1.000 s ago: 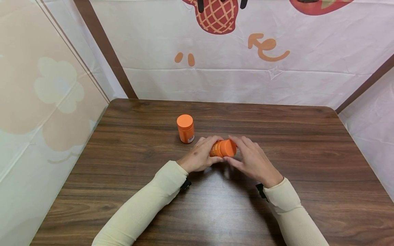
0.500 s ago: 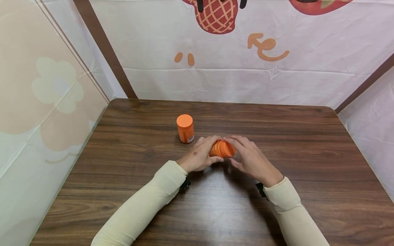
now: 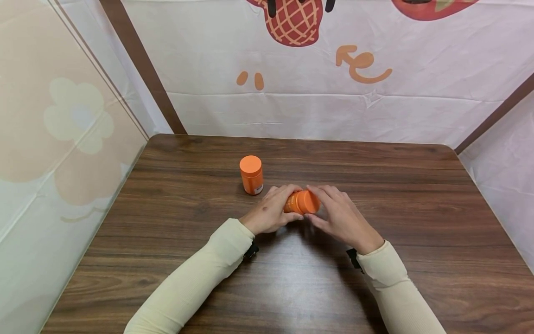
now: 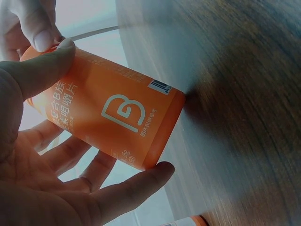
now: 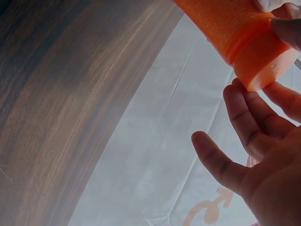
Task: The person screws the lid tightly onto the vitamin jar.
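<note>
An orange vitamin bottle with white lettering lies tilted between both hands, above the table. My left hand grips its body, thumb on the near side and fingers around the far side. In the left wrist view, a fingertip reaches the bottle's base. The orange screw cap points right, and my right hand holds it between thumb and fingers. One finger of that hand stretches out away from the cap in the right wrist view. A second orange bottle stands upright behind the left hand, its cap on.
The brown wood-grain table extends around both arms. A pale printed cloth hangs along the table's back edge, and similar cloth covers the left and right sides.
My right thumb and fingers turned about the cap, then came back to nearly their earlier place. The left hand and the standing bottle stay where they were.
</note>
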The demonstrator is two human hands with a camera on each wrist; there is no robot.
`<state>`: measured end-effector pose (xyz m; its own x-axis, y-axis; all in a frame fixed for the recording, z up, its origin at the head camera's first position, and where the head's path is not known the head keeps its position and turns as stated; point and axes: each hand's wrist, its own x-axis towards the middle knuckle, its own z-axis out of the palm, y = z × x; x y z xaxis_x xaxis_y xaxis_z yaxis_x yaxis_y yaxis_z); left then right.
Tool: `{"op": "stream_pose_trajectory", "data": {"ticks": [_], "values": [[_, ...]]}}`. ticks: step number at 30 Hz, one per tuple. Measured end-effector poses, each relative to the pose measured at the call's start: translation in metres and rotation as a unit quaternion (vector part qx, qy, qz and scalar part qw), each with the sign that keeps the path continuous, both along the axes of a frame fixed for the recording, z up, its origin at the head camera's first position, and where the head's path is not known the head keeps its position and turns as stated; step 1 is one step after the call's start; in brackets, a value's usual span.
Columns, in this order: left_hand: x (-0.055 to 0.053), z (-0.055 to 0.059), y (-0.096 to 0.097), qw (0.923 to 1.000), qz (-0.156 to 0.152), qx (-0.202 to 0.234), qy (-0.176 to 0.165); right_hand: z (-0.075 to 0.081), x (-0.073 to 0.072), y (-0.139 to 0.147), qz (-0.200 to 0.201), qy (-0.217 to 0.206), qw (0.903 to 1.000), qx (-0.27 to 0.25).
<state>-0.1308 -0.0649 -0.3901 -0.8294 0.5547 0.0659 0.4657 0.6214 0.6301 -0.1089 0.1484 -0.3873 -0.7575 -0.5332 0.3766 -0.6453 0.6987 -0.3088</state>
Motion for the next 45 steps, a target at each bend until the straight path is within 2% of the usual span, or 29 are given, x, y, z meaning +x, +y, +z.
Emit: {"op": "stream_pose_trajectory", "data": {"ticks": [15, 24, 28, 38, 45], "values": [[0.0002, 0.0014, 0.0005, 0.9999, 0.006, -0.006, -0.014, 0.0018, 0.0019, -0.0008, -0.047, -0.061, 0.9970, -0.008], [-0.0003, 0.0008, 0.0001, 0.9999, 0.006, 0.000, -0.010, 0.0002, -0.0015, 0.0058, 0.023, -0.028, 0.9990, -0.025], [0.0003, 0.0005, -0.0006, 0.9999, 0.007, 0.001, -0.011, -0.0008, -0.0026, 0.0058, 0.037, -0.010, 0.9990, -0.024], [0.0002, -0.0006, -0.0011, 1.0000, 0.005, 0.000, -0.006, 0.0006, 0.0002, 0.0029, 0.006, -0.024, 0.9996, -0.017], [-0.0002, 0.0005, -0.0012, 1.0000, 0.001, 0.000, -0.004, 0.0018, 0.0010, 0.0016, -0.026, -0.048, 0.9983, -0.018]]}}
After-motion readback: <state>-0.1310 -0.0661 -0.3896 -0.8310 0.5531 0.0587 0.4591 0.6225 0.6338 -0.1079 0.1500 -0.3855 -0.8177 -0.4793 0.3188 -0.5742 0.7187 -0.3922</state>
